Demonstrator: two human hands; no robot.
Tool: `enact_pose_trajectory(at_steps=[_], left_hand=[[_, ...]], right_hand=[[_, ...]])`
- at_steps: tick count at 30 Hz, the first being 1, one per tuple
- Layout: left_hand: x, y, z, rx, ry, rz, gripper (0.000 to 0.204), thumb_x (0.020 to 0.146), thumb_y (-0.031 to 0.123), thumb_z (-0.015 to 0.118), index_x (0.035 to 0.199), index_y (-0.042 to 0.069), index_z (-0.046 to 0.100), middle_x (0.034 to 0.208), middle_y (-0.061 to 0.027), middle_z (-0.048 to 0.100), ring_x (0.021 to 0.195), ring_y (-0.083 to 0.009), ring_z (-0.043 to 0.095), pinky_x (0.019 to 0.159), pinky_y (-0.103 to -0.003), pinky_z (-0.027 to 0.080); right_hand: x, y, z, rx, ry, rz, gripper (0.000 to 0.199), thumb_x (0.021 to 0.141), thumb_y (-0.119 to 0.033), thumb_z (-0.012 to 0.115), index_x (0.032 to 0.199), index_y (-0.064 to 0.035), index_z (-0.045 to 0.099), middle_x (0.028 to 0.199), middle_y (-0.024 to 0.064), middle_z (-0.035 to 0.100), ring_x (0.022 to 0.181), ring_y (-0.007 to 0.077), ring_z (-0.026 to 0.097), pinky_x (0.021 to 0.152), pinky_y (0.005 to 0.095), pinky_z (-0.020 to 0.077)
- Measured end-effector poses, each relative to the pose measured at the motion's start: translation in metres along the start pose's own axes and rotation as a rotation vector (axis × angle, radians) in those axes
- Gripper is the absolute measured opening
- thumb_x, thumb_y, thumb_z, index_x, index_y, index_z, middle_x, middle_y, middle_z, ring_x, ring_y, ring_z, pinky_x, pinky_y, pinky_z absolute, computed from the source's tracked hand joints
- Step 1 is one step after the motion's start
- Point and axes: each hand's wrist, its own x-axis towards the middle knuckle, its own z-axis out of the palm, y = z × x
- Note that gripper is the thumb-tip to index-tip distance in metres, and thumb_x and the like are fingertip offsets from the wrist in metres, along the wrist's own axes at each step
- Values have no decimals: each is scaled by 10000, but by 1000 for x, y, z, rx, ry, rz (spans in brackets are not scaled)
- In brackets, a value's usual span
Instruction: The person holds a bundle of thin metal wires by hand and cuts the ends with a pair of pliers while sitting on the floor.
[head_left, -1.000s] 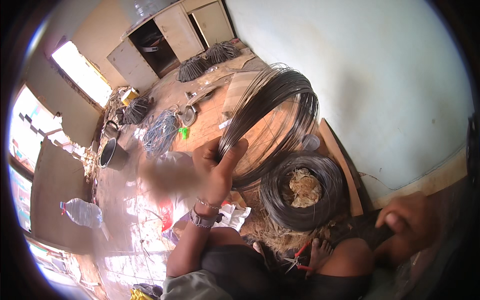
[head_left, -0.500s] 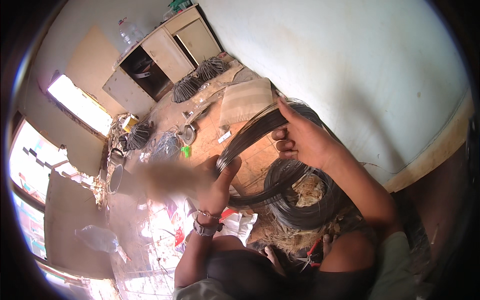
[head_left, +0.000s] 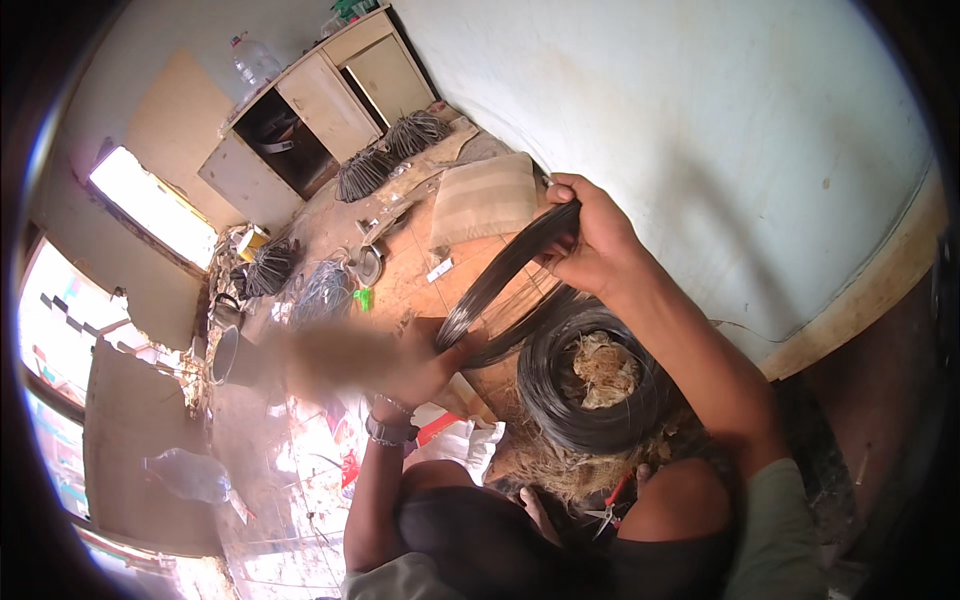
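A loop of thin dark wire (head_left: 490, 295) hangs between my hands in front of me. My left hand (head_left: 440, 362) is closed round its near left part, with a brownish blurred patch covering some of that hand. At the loop's far right end, my right hand (head_left: 603, 240) has its fingers wrapped round the strands. Below the loop a thicker coil of dark wire (head_left: 560, 412) lies on the floor, with a wad of straw-coloured fibre (head_left: 605, 370) in its middle. Red-handled pliers (head_left: 606, 514) rest by my feet.
Beyond the loop lies a striped cushion (head_left: 485, 205). Bundles of grey wire (head_left: 365, 176) sit before a worn cabinet (head_left: 325, 105). A tangle of bluish wire (head_left: 325, 288) is further left. A clear plastic bottle (head_left: 190, 475) is at the left, and a pale wall (head_left: 720, 130) rises at the right.
My right hand has moved slightly, and its fingers have gone from partly spread to wrapped round the wire. The loop looks narrower, its strands gathered closer, showing more of the floor coil.
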Motion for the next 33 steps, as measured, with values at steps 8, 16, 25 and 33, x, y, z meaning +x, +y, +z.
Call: enact_pose_trajectory(at_steps=[8, 16, 25, 33], left_hand=[[7, 42, 3, -254, -64, -89, 219, 881, 201, 743, 869, -5, 672, 732, -76, 694, 644, -149, 641, 600, -297, 492], [3, 44, 1, 46, 82, 116, 290, 891, 225, 721, 992, -35, 645, 794, -50, 671, 750, -163, 637, 707, -321, 496], [14, 30, 31, -174, 309, 53, 486, 937, 415, 665, 824, -57, 690, 627, -30, 622, 570, -87, 552, 515, -304, 418], [6, 3, 28, -313, -31, -163, 510, 988, 440, 601, 711, 13, 600, 571, -1, 509, 571, -85, 489, 507, -282, 366]], right_hand=[[12, 40, 26, -344, -65, 148, 292, 942, -399, 618, 930, -114, 556, 773, 37, 464, 650, 173, 479, 592, 355, 430], [1, 47, 39, -781, -57, 113, 278, 898, -450, 698, 872, -186, 616, 734, -35, 571, 597, 111, 484, 590, 307, 362], [9, 53, 4, -474, -219, 213, 326, 923, -484, 676, 924, -161, 633, 702, -64, 506, 567, 76, 397, 555, 256, 372], [9, 69, -41, -415, -78, 230, 268, 1012, -400, 574, 1019, -139, 631, 719, -60, 475, 628, 86, 449, 613, 268, 402]])
